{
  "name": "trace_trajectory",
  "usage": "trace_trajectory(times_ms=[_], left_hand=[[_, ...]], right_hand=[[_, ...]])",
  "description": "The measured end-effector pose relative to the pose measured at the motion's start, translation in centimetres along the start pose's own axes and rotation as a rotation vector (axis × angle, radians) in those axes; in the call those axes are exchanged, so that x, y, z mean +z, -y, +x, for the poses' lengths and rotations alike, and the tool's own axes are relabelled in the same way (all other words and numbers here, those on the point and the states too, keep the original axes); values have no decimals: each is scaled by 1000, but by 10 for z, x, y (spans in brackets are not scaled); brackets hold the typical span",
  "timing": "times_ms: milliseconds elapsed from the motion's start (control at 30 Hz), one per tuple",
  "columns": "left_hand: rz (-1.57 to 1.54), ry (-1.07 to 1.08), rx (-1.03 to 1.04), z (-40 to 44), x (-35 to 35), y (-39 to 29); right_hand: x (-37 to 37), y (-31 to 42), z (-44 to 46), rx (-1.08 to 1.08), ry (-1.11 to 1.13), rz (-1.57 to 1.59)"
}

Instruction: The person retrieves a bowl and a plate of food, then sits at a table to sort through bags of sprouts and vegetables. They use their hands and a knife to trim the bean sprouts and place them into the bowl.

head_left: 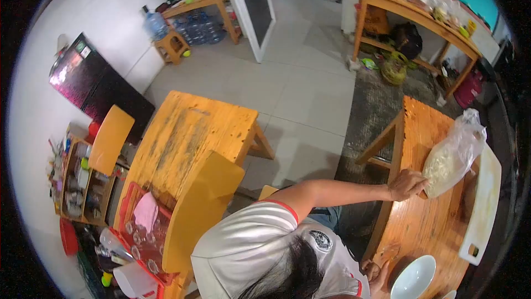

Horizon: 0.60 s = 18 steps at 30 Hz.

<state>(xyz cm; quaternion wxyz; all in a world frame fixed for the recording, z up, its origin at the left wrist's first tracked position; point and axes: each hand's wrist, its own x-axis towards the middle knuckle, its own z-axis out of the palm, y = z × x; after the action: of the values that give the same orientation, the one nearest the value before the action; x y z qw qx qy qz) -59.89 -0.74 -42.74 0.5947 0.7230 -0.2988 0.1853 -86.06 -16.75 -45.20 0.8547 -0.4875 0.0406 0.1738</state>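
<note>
My left hand (pixel 408 185) reaches across the wooden table (pixel 423 227), its fingers closed at the near edge of a clear plastic bag (pixel 451 158). Pale, shredded-looking pieces fill the lower part of the bag, and its top is bunched up. A small brownish bit shows by the fingertips. Nearer the body, my right hand (pixel 376 275) is curled beside a white bowl (pixel 414 278); whatever lies within its fingers is too small and partly hidden to name. The bowl's visible inside is bare white. Behind the bag, a white cutting board (pixel 484 205) leans along the table's far side.
Behind me stands another wooden table (pixel 193 127) with a yellow chair (pixel 204 210) against it. A red crate (pixel 130 210) holds glasses and a pink cloth (pixel 146 212). A dark fridge (pixel 102 86) stands by the wall. Another table (pixel 420 14) carries bags and bottles.
</note>
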Motion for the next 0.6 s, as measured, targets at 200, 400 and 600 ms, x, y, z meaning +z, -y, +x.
trace_trajectory(times_ms=[200, 400, 600], left_hand=[[-80, -43, -76, 1, 9, 2], [-84, -37, -159, 4, 3, -4], [-96, -102, -118, 6, 0, -3]], right_hand=[[6, 23, 11, 46, 165, -129], [17, 25, -1, 127, 156, 266], [6, 15, -11, 67, -11, 169]])
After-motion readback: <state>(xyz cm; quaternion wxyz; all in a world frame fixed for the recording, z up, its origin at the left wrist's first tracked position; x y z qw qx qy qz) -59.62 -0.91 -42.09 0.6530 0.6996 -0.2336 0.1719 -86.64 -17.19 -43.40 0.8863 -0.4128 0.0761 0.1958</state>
